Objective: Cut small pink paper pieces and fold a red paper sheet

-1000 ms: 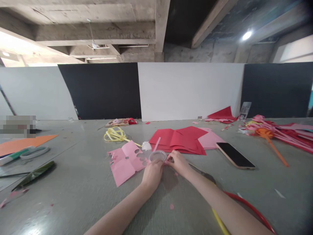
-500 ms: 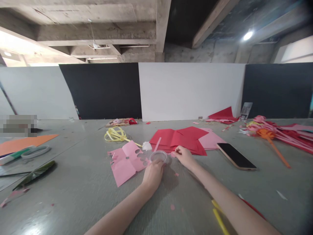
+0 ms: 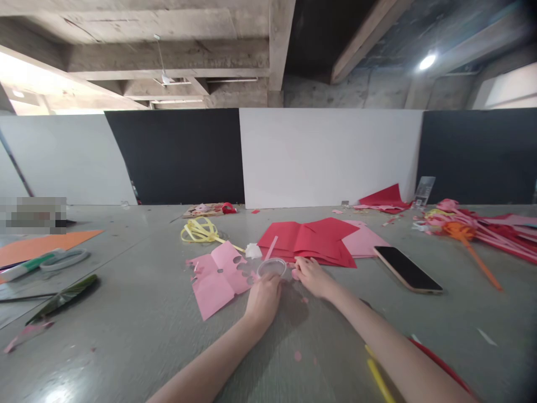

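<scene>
My left hand (image 3: 264, 298) is closed round the near side of a clear round plastic cup (image 3: 272, 268), whose rim faces up. A thin pink paper strip (image 3: 271, 248) rises at the cup's far side. To the right of the cup, my right hand (image 3: 312, 276) has its fingers bent together on a small pink paper piece (image 3: 295, 275). A pink sheet with round holes (image 3: 216, 285) lies just left of the cup. Folded red paper (image 3: 304, 240) lies behind both hands. What is inside the cup is hard to make out.
A phone (image 3: 406, 268) lies at the right, near an orange paper flower (image 3: 465, 235) and pink and red strips (image 3: 503, 226). Yellow ribbon (image 3: 200, 229) lies behind the pink sheet. At the left are scissors (image 3: 65, 259) and a green leaf-like piece (image 3: 69, 296).
My right hand has turned palm down and lowered beside the cup, still with the pink piece at its fingertips. My left hand stays on the cup.
</scene>
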`<state>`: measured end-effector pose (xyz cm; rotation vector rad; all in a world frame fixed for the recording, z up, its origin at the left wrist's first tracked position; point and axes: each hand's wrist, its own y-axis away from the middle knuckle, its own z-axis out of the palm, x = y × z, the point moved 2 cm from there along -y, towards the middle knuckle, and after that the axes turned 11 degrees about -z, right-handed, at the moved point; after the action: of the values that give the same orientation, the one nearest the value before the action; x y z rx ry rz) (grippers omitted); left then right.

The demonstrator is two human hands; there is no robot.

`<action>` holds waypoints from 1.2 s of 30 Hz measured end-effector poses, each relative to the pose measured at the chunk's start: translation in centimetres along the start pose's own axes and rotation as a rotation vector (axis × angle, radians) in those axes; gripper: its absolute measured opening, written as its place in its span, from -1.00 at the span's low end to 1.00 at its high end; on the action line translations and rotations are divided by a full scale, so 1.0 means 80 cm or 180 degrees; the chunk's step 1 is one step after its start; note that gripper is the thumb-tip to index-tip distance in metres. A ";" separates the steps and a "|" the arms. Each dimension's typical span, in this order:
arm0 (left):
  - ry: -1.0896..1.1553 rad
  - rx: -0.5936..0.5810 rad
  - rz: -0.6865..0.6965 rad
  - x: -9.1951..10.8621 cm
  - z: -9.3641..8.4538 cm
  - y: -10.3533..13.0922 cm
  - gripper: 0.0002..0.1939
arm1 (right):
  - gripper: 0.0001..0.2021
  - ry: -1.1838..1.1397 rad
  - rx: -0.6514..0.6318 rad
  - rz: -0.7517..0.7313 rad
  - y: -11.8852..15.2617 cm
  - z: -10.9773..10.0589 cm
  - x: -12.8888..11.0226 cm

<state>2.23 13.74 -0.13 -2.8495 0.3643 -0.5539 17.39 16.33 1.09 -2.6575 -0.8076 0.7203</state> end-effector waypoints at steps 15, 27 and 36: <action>-0.0137 -0.0034 -0.0253 -0.002 0.000 0.000 -0.78 | -0.84 -0.0458 0.0197 -0.0306 0.004 -0.013 -0.011; -0.0111 -0.0044 -0.0280 -0.005 0.002 -0.001 -0.77 | -0.86 -0.0605 -0.0026 -0.0541 0.005 -0.006 -0.018; -0.0028 -0.0028 -0.0222 -0.009 0.007 -0.002 -0.76 | -0.86 -0.0268 0.0725 -0.0073 0.000 -0.009 0.003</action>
<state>1.86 14.14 -0.82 -2.8817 0.2675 -0.5539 17.93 16.41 1.64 -2.4257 -0.7285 0.8679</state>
